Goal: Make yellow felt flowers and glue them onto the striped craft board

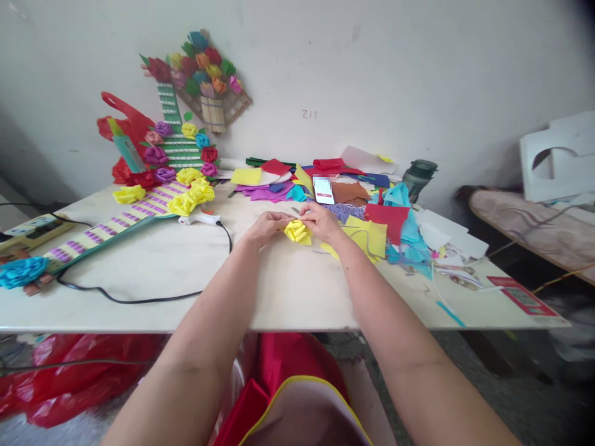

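Observation:
Between my two hands, just above the table (297,297), is a yellow crepe-paper flower (297,231) with rolled, folded petals. My left hand (267,228) grips its left side with closed fingers. On the other side my right hand (323,222) pinches the flower's upper right edge. Yellow sheets (369,235) lie just right of my right wrist, with a thin purple string over them. Finished yellow flowers (191,197) rest to the left, beside a white glue gun (199,218).
Coloured paper scraps, a phone (323,189) and a dark bottle (418,178) line the back. A decorated guitar shape (121,217) and a power strip (37,232) occupy the left. A black cord (139,301) crosses the table; blue scraps (413,241) lie right.

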`<state>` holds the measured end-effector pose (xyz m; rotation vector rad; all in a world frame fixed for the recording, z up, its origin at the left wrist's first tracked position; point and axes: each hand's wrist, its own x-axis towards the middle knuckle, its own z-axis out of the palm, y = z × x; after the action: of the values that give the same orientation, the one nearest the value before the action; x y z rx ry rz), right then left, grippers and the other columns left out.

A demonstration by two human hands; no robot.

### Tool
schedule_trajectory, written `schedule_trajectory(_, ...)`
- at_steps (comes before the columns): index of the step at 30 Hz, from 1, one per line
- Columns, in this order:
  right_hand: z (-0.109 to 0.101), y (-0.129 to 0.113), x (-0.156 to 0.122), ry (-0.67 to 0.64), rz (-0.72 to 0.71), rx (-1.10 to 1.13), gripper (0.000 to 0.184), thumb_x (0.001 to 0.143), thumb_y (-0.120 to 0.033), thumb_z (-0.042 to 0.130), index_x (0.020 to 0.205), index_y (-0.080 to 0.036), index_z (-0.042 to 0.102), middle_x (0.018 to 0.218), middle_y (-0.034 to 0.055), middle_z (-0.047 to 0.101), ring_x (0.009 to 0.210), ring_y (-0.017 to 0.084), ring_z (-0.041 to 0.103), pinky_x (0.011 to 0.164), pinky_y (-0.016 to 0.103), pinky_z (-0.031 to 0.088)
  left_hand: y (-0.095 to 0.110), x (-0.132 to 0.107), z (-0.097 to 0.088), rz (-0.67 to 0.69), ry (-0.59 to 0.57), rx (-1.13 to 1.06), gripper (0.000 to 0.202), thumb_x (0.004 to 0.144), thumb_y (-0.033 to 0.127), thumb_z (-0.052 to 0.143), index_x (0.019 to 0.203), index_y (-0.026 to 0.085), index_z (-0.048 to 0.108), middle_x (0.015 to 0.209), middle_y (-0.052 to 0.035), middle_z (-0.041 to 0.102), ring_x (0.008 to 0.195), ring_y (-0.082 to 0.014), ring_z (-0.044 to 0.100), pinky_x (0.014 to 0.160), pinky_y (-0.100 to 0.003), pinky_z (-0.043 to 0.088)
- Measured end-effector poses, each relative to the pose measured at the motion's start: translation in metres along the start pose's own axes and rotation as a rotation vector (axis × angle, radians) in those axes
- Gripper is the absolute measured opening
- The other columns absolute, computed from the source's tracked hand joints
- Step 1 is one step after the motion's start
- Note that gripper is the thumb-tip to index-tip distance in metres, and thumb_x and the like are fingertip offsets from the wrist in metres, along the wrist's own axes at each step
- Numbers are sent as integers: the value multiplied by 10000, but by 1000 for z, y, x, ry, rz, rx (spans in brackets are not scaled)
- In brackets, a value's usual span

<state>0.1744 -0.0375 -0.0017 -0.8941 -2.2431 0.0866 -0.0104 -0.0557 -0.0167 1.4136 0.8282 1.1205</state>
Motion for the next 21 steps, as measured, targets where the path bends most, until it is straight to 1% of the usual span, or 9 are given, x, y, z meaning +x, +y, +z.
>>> schedule_trajectory(3, 1, 5, 0, -59, -15, 79, 223, 768, -197, 487, 825, -209, 702, 931, 30, 610, 835, 141, 554, 684, 254, 424, 0, 1, 0, 28, 6, 33, 250, 577, 333, 699, 718, 127, 683, 941, -90, 636, 763, -159, 561, 734, -291, 416)
schedule_trajectory(7, 0, 9, -1, -120, -8, 121, 235, 780, -220, 484, 876, -209, 697, 947, 42, 602, 839, 143, 557, 717, 270, 432, 1, 0, 0, 64, 21, 71, 203, 574, 294, 694, 699, 134, 685, 1000, -86, 610, 807, -163, 554, 754, -288, 408)
schedule_trajectory(9, 0, 8, -1, -128, -1, 137, 223, 772, -224, 499, 871, -208, 699, 945, 42, 603, 832, 143, 559, 717, 272, 433, 2, 0, 0, 75, 15, 83, 201, 574, 279, 687, 717, 137, 690, 1019, -88, 600, 819, -166, 554, 760, -291, 409)
schedule_trajectory(12, 0, 6, 0, -102, 4, 149, 192, 753, -211, 525, 818, -203, 705, 929, 37, 608, 821, 142, 558, 710, 271, 431, 3, -1, 1, 81, 24, 99, 198, 571, 273, 681, 716, 138, 692, 1032, -88, 597, 818, -164, 557, 755, -284, 409)
schedule_trajectory(16, 0, 3, 1, -61, -5, 122, 176, 737, -178, 532, 762, -195, 706, 901, 31, 611, 810, 137, 554, 709, 266, 426, 4, 0, 1, 75, 43, 91, 187, 560, 272, 688, 685, 133, 685, 972, -83, 628, 797, -156, 564, 752, -271, 407)
schedule_trajectory(21, -1, 2, 2, -20, -46, 48, 195, 762, -201, 511, 772, -197, 705, 922, 39, 608, 825, 140, 551, 714, 257, 418, 3, 1, 1, -26, 64, 25, 268, 550, 301, 702, 746, 118, 687, 746, -70, 659, 680, -150, 574, 713, -290, 421)
